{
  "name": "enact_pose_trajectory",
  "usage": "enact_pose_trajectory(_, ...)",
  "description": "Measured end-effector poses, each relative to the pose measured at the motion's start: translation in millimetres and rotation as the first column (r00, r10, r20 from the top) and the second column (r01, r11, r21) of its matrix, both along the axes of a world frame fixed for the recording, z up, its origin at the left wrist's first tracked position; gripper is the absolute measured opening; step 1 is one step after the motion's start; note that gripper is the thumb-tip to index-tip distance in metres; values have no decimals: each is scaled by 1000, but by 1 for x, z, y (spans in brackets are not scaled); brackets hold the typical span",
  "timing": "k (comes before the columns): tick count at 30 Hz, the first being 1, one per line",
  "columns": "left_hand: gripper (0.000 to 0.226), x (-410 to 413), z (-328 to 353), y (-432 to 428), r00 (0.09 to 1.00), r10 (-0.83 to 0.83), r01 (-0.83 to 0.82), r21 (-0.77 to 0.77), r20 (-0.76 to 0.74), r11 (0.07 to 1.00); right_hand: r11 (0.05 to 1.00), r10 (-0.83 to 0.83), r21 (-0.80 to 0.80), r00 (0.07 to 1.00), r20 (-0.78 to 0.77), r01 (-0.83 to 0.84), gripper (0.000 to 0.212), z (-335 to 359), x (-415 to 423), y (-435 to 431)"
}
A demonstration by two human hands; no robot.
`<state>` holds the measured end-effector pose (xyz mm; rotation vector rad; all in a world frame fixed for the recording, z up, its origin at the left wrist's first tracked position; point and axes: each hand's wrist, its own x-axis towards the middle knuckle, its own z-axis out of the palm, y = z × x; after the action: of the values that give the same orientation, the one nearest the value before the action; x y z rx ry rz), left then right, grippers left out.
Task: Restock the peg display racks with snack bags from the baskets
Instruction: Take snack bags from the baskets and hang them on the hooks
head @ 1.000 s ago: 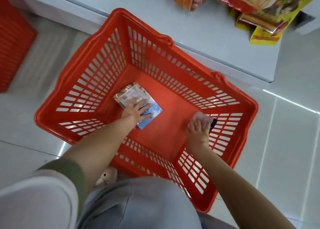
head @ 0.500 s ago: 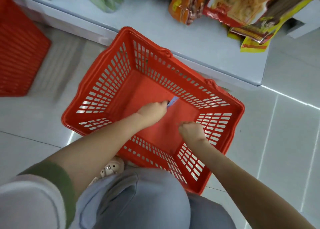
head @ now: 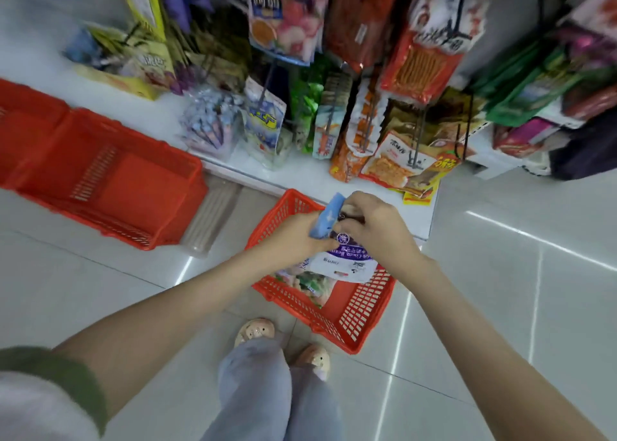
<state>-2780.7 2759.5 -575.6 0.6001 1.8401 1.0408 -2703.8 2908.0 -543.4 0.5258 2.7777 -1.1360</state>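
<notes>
Holding one snack bag apiece, both hands meet just above the far edge of the orange basket (head: 354,320), which stands on the floor against the front edge of the white shelf base. The left hand (head: 293,237) pinches the top of a blue bag (head: 329,217), and the right hand (head: 377,230) curls round the top of a purple-and-white bag (head: 344,262). Both bags hang with their long axis downward over the basket. The peg rack (head: 419,133) lies ahead of and above the hands, so the coming move is likely a lift forward and up. The right hand is nearer the pegs on the rack's right side. A greenish pack (head: 307,285) below may be the blue bag's lower end or a separate bag; I cannot tell. Blur hides the peg tips and hang holes. A second basket (head: 110,180) sits well apart, to the left.
</notes>
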Motion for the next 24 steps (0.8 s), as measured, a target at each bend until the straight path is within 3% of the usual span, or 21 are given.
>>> enact_pose_trajectory(3,37,-15,88,-9,997,76,-76,5,-30,997,998,55,-39,998,-3,-55,19,93,-13,3)
enact_pose_trajectory(7,11,-28,207,-18,988,137,-135,37,-71,990,998,55,-37,997,62,-52,8,204,-15,24)
enact_pose_trajectory(14,19,-31,367,-19,939,263,-216,217,-221,952,992,-90,67,966,-244,110,8,364,-20,18)
enact_pose_trajectory(19,11,-51,439,-17,925,379,-334,448,-13,829,930,-356,-89,813,-461,357,12,420,-34,28)
enact_pose_trajectory(24,6,-82,488,-9,881,465,-433,545,88,718,864,-497,-243,674,-546,441,15,456,-64,24)
